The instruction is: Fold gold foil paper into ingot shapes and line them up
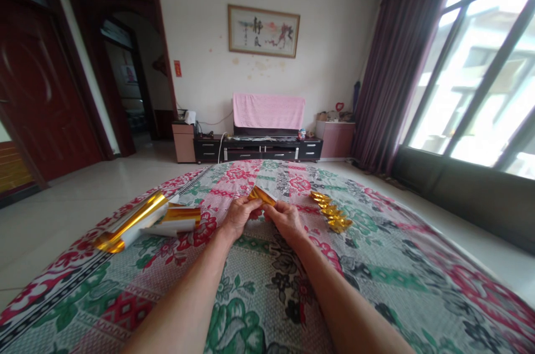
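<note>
Between my two hands, above the middle of the cloth, is a small sheet of gold foil paper (262, 195). My left hand (241, 213) pinches its left side between thumb and fingers. On the right side my right hand (286, 217) grips the same sheet, the two thumbs close together. The sheet's lower edge is partly hidden by my fingers. Loose gold and white foil paper (144, 214) lies curled to the left of my hands. A row of folded gold foil pieces (331, 212) sits to the right.
A flowered cloth (234, 320) covers the broad surface under my arms. Beyond it stands a low black cabinet (261, 153) with a pink towel (270, 110) draped over something on top. A purple curtain (388, 64) hangs beside the window at right.
</note>
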Tool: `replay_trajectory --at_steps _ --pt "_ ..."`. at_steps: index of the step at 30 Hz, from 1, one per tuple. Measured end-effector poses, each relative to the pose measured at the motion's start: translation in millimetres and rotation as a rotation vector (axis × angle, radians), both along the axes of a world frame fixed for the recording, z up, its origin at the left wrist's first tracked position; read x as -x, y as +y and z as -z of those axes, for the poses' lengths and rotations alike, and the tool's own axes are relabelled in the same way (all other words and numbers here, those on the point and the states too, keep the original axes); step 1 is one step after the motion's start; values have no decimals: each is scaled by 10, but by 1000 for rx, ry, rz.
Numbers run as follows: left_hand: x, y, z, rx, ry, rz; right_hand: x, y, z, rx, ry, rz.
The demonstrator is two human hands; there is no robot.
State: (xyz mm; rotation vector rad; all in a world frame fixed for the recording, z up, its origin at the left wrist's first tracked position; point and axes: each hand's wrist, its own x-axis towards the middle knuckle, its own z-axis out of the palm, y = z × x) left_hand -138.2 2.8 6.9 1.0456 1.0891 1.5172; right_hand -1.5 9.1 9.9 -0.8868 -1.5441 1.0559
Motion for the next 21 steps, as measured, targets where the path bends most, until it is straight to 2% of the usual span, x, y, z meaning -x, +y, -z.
replay_trajectory --at_steps 7,16,21 --pt "3 -10 -14 30 -89 42 -6 -21 -3 -5 -23 21" --pt "19 8 -7 25 -146 67 -49 -6 -19 76 18 -112" --pt "11 0 -6 12 -103 82 -65 9 -12 94 40 -108"
